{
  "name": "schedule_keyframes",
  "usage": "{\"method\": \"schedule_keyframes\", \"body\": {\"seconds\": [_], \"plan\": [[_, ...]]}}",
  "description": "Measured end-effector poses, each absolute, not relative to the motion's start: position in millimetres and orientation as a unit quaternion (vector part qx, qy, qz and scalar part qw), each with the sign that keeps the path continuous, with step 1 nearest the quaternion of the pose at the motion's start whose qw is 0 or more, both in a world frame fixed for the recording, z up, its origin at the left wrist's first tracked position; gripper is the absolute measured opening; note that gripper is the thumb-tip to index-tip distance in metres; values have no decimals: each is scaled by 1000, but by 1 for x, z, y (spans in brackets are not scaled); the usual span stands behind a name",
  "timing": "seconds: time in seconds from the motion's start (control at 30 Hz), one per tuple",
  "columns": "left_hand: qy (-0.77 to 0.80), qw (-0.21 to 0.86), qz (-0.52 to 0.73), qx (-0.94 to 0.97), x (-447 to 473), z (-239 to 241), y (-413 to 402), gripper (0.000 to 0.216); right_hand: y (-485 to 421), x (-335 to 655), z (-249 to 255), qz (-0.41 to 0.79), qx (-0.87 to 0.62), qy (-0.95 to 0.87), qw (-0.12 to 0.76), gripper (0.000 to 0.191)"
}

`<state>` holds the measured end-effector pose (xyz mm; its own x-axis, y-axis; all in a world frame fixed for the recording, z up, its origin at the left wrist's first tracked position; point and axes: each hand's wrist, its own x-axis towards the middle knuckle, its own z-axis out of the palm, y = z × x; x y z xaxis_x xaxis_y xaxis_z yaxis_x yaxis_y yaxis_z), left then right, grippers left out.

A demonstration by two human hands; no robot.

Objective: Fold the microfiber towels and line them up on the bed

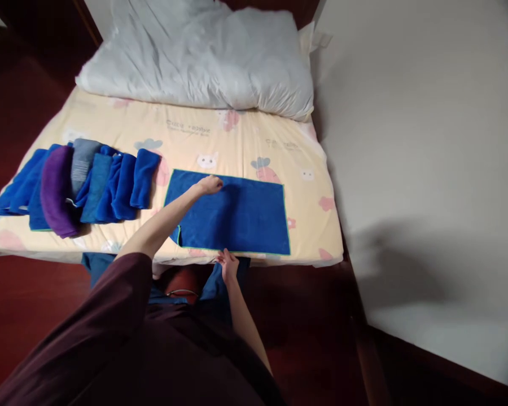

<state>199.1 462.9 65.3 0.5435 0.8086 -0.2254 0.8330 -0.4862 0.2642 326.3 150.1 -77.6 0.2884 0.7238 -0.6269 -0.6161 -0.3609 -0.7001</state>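
Observation:
A blue towel (254, 217) with thin green edging lies spread nearly flat on the bed, its near left corner turned over. My left hand (210, 184) is over the towel's far part, fingers curled in; whatever they hold, if anything, is hidden beneath the hand. At the towel's near edge is my right hand (228, 265), its fingers partly stretched and slightly apart, the tips at the green border. No lifted fabric shows between them.
Left of the towel lie a rolled purple towel (59, 192), a grey one (83, 160) and several folded blue towels (144, 177). A pale quilt (203, 56) is bunched at the far end of the patterned bed (237, 135). A white wall (415, 141) stands at right.

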Motion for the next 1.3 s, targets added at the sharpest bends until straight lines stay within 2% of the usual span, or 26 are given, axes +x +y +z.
{"method": "schedule_keyframes", "body": {"seconds": [0.17,0.27,0.37,0.47,0.6,0.7,0.83,0.93,1.1,1.3], "plan": [[401,242,-205,859,166,27,430,28,154,331,-82,611,-577,-31,541,33],[423,271,-221,836,114,13,384,27,152,333,-83,612,-586,-34,529,29],[446,283,-238,815,65,11,345,29,150,333,-82,617,-582,-29,528,27],[448,354,-334,750,27,15,320,29,148,333,-81,622,-566,-27,540,27],[473,439,-423,637,11,24,327,23,150,330,-82,624,-559,-21,545,29],[457,416,-354,702,43,34,371,22,151,328,-85,614,-569,-14,546,32],[415,235,-155,865,133,40,461,31,151,326,-87,607,-565,-20,558,38],[441,177,-78,877,205,36,520,39,151,325,-89,611,-564,-31,555,39],[494,195,-107,840,280,18,569,48,152,325,-92,606,-576,-20,549,43],[562,224,-66,793,306,3,579,49,150,323,-86,599,-578,-11,555,44]]}}
